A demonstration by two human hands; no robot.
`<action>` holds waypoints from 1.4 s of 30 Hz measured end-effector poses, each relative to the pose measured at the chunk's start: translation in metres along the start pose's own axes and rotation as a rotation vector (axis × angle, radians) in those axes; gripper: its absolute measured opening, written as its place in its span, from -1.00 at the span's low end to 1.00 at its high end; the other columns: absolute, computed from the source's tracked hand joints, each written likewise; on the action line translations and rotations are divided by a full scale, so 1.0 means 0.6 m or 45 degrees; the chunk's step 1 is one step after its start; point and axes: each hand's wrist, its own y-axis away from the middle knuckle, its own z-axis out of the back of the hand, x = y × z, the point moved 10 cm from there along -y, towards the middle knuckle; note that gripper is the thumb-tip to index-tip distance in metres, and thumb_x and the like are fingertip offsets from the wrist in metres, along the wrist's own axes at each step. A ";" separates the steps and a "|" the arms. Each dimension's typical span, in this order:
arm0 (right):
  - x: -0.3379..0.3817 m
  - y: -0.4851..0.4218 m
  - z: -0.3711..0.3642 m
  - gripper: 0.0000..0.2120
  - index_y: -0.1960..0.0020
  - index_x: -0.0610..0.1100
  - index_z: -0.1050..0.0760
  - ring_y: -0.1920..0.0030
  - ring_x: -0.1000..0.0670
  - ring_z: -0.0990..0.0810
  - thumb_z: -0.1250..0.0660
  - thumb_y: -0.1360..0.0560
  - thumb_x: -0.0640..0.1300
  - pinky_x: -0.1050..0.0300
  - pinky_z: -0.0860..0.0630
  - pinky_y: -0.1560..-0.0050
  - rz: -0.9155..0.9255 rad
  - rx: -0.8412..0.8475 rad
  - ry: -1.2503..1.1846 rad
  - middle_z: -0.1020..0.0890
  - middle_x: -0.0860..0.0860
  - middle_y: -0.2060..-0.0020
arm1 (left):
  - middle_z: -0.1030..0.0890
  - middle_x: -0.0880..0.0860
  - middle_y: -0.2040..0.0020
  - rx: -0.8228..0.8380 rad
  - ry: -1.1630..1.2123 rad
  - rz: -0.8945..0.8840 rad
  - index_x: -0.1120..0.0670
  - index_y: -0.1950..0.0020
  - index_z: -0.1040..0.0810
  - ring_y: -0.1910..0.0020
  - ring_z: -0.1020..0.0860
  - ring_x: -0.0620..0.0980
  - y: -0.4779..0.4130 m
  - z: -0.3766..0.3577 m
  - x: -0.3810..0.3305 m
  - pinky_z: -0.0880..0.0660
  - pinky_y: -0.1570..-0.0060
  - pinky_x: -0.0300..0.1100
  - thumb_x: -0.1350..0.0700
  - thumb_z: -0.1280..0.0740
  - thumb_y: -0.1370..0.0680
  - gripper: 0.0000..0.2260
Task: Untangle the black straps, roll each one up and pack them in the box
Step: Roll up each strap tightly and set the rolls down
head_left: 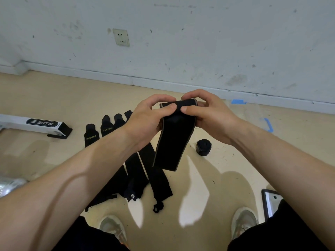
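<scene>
Both hands hold one black strap point(174, 140) in the air above the floor. My left hand point(145, 122) and my right hand point(208, 115) pinch its folded top end, thumbs on the near face. The rest of the strap hangs down loose. Several more black straps point(137, 171) lie flat side by side on the floor beneath, some with yellow lettering at their far ends. One rolled black strap point(204, 147) stands on the floor to the right. A long white and black box point(36, 124) lies on the floor at the left.
A white wall with a socket point(121, 37) runs across the back. My two shoes point(244, 221) and dark trouser legs are at the bottom. A dark-framed flat object point(270, 201) lies at the lower right. Blue tape marks point(268, 124) sit on the floor at right.
</scene>
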 end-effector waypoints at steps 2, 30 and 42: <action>-0.012 0.001 0.000 -0.78 -0.21 -0.14 -0.54 0.04 -0.16 -0.69 -0.40 -0.57 -0.15 -0.05 -0.62 -0.05 -0.088 -0.017 0.028 -0.67 -0.13 0.00 | -0.69 0.15 0.01 0.000 0.006 -0.031 0.10 -0.21 -0.62 0.07 -0.69 0.07 0.000 0.001 -0.004 -0.61 0.08 -0.16 0.24 -0.40 -0.61 -0.82; -0.010 0.009 -0.021 -0.81 -0.23 -0.05 -0.50 0.15 -0.04 -0.65 -0.27 -0.64 -0.20 0.09 -0.59 0.18 -0.017 -0.013 0.001 -0.62 -0.09 0.04 | -0.61 0.15 -0.14 -0.076 -0.126 -0.018 0.03 -0.27 -0.49 -0.14 -0.67 0.17 -0.008 0.000 0.017 -0.65 -0.15 0.09 0.10 -0.36 -0.65 -0.80; 0.008 0.010 -0.012 -0.87 -0.18 -0.08 -0.51 0.18 -0.02 -0.62 -0.33 -0.64 -0.14 0.09 -0.60 0.13 0.141 -0.052 0.173 -0.62 -0.07 0.18 | -0.70 0.16 -0.10 -0.023 -0.136 0.033 0.05 -0.34 -0.51 -0.12 -0.70 0.15 -0.010 0.001 0.029 -0.61 -0.23 0.12 0.11 -0.49 -0.56 -0.62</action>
